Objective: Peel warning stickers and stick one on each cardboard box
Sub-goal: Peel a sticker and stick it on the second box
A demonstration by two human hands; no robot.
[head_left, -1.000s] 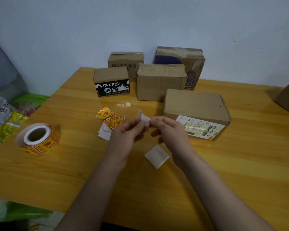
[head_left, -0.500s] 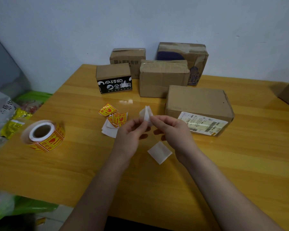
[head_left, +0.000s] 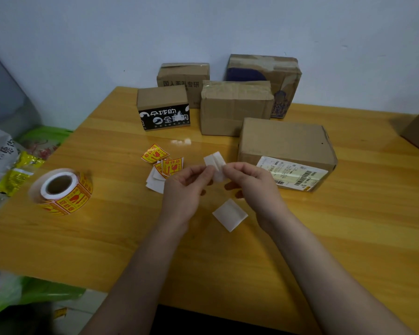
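- Left hand (head_left: 183, 189) was raised over the bench (head_left: 107, 238), thumb and fingers pinching the left edge of a small white sticker piece (head_left: 214, 162).
- Right hand (head_left: 249, 182) pinched the right side of that same piece; the piece showed its white side, creased down the middle, held above the bench surface just in front of the nearest box.
- Far left: sticker roll (head_left: 62, 191), yellow and red labels, lay on the bench near its left edge, core opening facing up and toward the camera.
- Loose stickers (head_left: 163, 163), yellow and red, sat in a small pile with white backing scraps, just left of the left hand.
- One white backing square (head_left: 230, 215) lay flat on the bench between the two wrists.
- Black-banded box (head_left: 163, 108) stood at the back left, printed box (head_left: 184, 78) behind it.
- Taped plain box (head_left: 235, 107) stood mid-back, blue-patched box (head_left: 264, 71) behind it against the wall.
- Nearest box (head_left: 286, 143), with a shipping label on its front face, sat just right of the right hand.
- No yellow sticker was visible on any box face in view.
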